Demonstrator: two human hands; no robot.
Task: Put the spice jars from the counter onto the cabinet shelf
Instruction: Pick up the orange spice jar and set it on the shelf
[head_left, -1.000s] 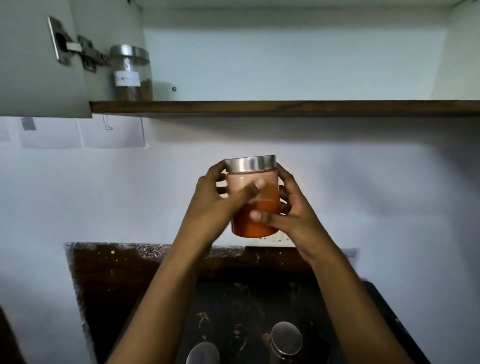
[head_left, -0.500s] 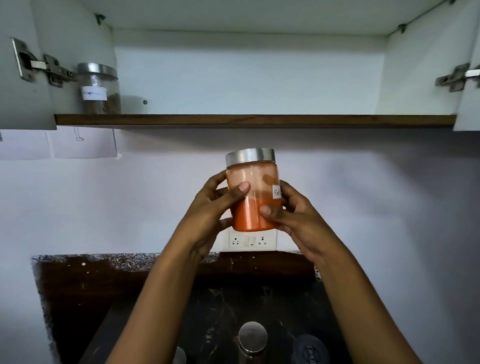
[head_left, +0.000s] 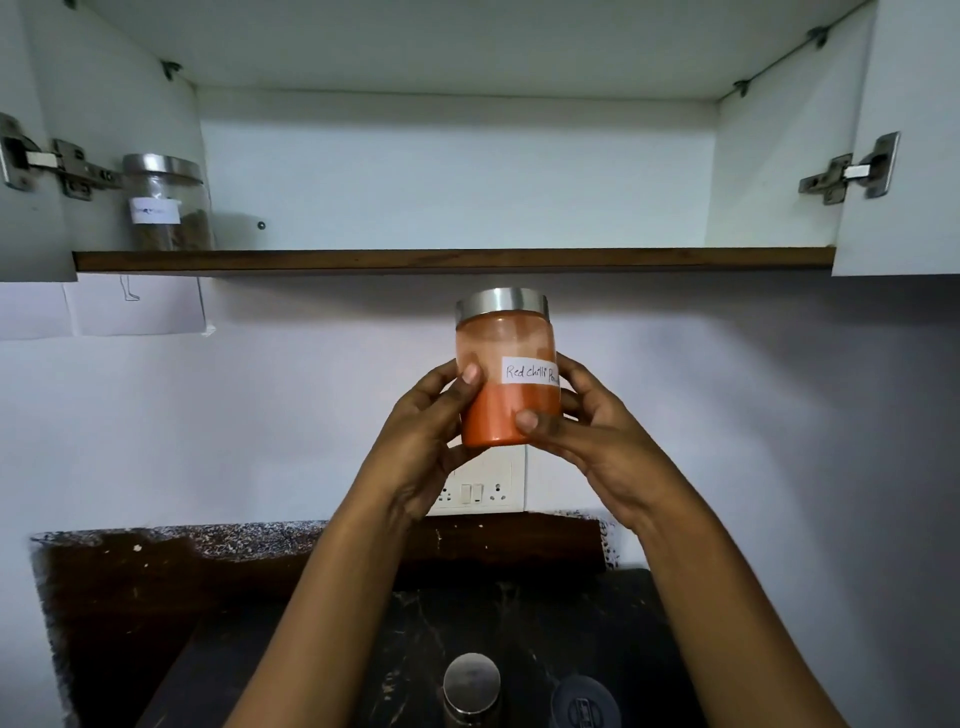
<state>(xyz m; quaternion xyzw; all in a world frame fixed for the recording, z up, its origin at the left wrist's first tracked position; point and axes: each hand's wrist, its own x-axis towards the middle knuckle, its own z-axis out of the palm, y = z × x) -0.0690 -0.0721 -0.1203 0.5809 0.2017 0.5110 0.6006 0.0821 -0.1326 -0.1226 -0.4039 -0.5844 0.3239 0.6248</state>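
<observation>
Chilli jar (head_left: 506, 364): clear round glass jar with a steel lid, orange-red powder in the lower half and dusting the glass above; upright, in the air between counter and shelf.
Change: chilli jar turned in the hands; white handwritten label (head_left: 530, 372) now faces front and reads "Red chilli Po…". A second ago no label showed. Lid now sits closer under the shelf edge.
Meaning: label looks sorted; lift onto the shelf likely next, jar not yet placed.
Left hand (head_left: 415, 447): holds the jar's left side, thumb on the front, fingers behind.
Right hand (head_left: 602, 441): holds the right side lower down, thumb on the front near the base, fingers behind.
Jar vs grip: clamped between both hands at mid-height; lid and top half stand clear above the fingers, base edge showing.
Cabinet shelf (head_left: 452, 259): brown wood-edged board, doors open; one steel-lidded clear jar of brown spice (head_left: 166, 208) at its far left.
Counter (head_left: 519, 613): dark stone; a steel-lidded jar (head_left: 471, 686) and a dark-lidded jar (head_left: 584, 701) wait below, so the task is partway.
</observation>
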